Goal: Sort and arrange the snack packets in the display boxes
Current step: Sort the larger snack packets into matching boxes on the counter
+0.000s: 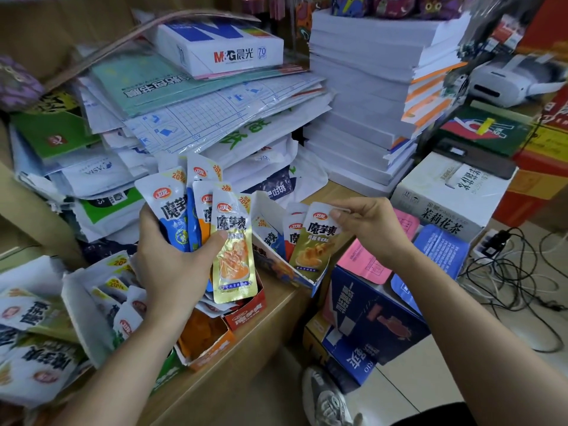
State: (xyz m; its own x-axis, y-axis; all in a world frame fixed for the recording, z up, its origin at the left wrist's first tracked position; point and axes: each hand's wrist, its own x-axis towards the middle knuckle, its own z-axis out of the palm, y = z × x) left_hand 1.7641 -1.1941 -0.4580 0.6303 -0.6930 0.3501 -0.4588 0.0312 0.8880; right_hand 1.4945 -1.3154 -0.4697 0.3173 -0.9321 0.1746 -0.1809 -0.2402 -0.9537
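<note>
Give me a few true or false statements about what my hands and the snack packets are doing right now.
The left hand holds several packets fanned out. True.
The right hand is empty. False: it pinches the top of an olive packet.
The olive packet lies flat on the floor. False: it is upright at the display box.
An M&G paper ream tops the paper pile. True.

Lower ends of fanned packets (172,216) behind left hand (172,269)

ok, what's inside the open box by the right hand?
Blue packet, red packet, olive packet pinched by right hand. Box wall hides lower parts; more could sit behind.
</note>
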